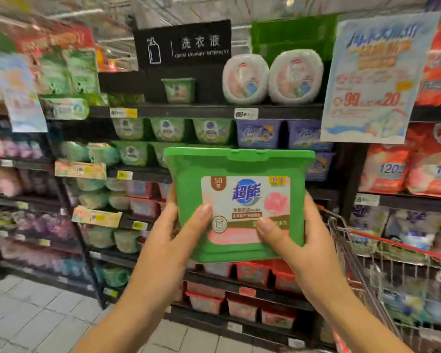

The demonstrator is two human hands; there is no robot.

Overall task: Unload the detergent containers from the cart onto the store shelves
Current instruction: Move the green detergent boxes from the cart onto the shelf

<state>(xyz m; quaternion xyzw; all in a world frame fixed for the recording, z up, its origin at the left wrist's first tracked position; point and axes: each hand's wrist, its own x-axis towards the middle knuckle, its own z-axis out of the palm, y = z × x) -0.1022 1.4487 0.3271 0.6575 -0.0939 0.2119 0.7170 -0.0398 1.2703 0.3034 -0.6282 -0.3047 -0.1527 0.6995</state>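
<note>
Green detergent box (pixel 239 200) held up before shelves (pixel 214 112).
Left hand (pixel 173 233) and right hand (pixel 298 240) grip its sides, thumbs pressing label; cart (pixel 382 263) at right.

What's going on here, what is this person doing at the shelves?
A person holds a green detergent box upright in both hands, with the left hand and right hand gripping its lower sides and the thumbs on the front label. The box is raised in front of the store shelves and is not yet set on any of them. The cart stands to the right.
</note>
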